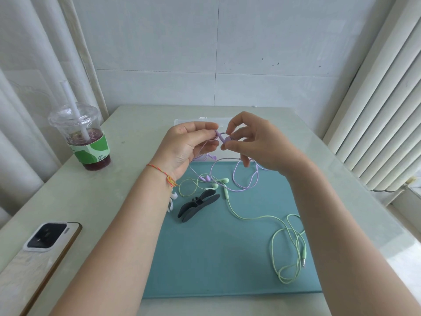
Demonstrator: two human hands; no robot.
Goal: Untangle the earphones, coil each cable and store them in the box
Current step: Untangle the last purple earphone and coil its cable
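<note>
Both hands, left hand (189,144) and right hand (255,142), pinch the purple earphone cable (224,137) between them, held left-right; the clear box (182,122) sits just behind.

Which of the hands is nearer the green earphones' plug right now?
Right. The right hand is raised at the mat's far edge, pinching the purple cable, on the same side as the green plug lying near the mat's right front. The left hand is further left.
</note>
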